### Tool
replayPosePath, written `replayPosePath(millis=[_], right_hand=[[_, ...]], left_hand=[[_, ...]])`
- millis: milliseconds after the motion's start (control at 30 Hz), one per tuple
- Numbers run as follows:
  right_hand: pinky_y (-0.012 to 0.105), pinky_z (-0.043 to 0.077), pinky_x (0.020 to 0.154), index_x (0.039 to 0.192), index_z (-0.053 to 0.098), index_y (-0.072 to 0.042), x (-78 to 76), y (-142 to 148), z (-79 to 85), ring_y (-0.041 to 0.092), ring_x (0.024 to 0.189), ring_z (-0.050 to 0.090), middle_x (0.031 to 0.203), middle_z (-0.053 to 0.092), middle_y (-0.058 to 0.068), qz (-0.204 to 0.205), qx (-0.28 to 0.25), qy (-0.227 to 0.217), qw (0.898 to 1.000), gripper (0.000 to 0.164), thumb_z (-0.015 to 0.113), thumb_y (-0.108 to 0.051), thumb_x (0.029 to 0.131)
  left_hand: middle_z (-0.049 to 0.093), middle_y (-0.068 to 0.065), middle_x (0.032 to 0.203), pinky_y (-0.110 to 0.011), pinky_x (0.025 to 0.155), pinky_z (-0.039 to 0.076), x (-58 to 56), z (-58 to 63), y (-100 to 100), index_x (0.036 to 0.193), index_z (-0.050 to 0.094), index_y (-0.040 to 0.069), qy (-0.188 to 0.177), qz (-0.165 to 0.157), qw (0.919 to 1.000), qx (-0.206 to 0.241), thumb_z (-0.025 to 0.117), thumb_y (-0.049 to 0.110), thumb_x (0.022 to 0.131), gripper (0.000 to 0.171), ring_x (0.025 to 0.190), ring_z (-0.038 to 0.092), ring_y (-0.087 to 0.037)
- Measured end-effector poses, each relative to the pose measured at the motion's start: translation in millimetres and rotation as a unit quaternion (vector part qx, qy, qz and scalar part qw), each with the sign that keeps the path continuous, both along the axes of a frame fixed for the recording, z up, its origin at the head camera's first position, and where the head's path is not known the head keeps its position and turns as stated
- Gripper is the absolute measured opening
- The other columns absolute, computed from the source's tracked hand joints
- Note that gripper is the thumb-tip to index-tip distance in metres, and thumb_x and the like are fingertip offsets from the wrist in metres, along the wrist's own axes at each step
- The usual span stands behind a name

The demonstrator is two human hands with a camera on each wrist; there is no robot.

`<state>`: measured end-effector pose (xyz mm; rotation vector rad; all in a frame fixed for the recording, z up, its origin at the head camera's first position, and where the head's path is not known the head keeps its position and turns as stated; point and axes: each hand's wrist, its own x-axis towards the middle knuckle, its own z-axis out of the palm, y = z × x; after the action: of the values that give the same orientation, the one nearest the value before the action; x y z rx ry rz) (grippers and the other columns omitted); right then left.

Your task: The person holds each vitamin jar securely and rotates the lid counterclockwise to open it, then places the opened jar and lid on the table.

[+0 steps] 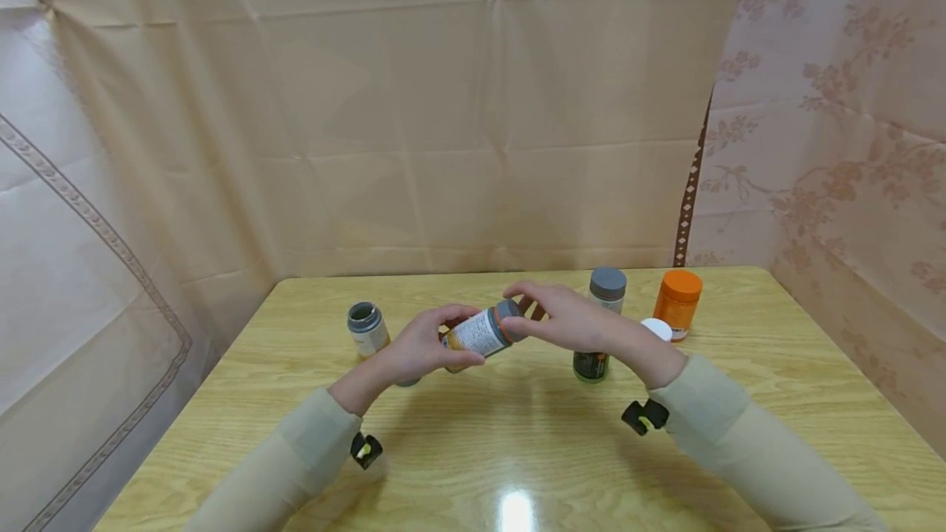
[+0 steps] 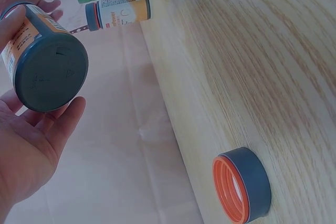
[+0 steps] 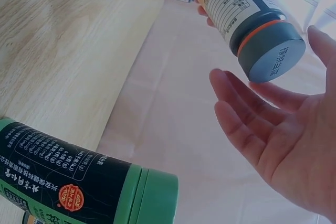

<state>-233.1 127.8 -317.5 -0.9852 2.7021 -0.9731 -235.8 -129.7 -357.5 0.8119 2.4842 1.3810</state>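
My left hand [image 1: 429,343] grips a grey bottle [image 1: 476,335] with a white and orange label, tilted up to the right over the table. A dark grey lid [image 3: 275,51] with an orange rim sits on its upper end. My right hand [image 1: 554,314] is beside that lid; in the right wrist view its fingers are relaxed and spread, fingertips just under the lid's edge. Left of the left hand stands an uncapped bottle [image 1: 365,327], dark at its mouth and partly hidden by the hand. A loose lid [image 2: 244,187] with orange threads lies on the table, opening up.
A black and green jar [image 1: 591,364] stands at the right, partly behind my right hand; a white and orange bottle [image 2: 123,11] is near it. Further right are an orange jar [image 1: 678,310] and a white lid [image 1: 656,328]. Cloth [image 1: 443,121] hangs behind the wooden table [image 1: 473,450].
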Motion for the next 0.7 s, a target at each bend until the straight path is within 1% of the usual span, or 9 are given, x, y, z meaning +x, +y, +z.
replayPosePath(millis=[167,300,533,700], right_hand=[[0.032,0.050,0.069,0.128,0.055,-0.012,0.9,0.1,-1.0,0.016,0.085,0.059,0.099,0.063,0.000,0.007,0.003,-0.009,1.000,0.049,0.060,-0.047,0.094],[0.031,0.050,0.068,0.126,0.056,-0.010,1.2,0.1,-0.5,0.015,0.084,0.059,0.097,0.062,0.000,0.011,0.001,-0.007,1.000,0.048,0.063,-0.044,0.094],[0.032,0.051,0.075,0.130,0.053,-0.009,0.5,0.5,0.5,0.014,0.088,0.060,0.101,0.063,0.000,0.021,-0.004,0.004,1.000,0.051,0.069,-0.037,0.091],[0.036,0.050,0.082,0.133,0.052,-0.010,0.4,1.8,-0.1,0.014,0.093,0.061,0.111,0.062,0.000,0.040,-0.006,0.028,0.999,0.052,0.072,-0.031,0.090]], left_hand=[[0.061,-0.001,0.115,-0.035,0.069,0.054,0.0,-0.5,0.1,0.132,0.058,0.013,0.006,-0.002,1.0000,-0.001,0.084,0.027,0.078,0.061,0.094,0.058,-0.021],[0.062,-0.001,0.114,-0.035,0.068,0.054,0.3,-0.3,0.1,0.131,0.058,0.014,0.006,-0.002,1.0000,-0.002,0.084,0.027,0.078,0.061,0.093,0.058,-0.021],[0.061,-0.003,0.115,-0.035,0.069,0.054,-0.1,0.7,-0.6,0.132,0.058,0.015,0.001,0.002,1.0000,-0.005,0.084,0.029,0.078,0.061,0.094,0.057,-0.023],[0.060,-0.003,0.116,-0.035,0.070,0.054,-0.9,0.0,-1.6,0.131,0.058,0.014,0.003,-0.001,1.0000,-0.006,0.083,0.030,0.078,0.061,0.094,0.057,-0.023]])
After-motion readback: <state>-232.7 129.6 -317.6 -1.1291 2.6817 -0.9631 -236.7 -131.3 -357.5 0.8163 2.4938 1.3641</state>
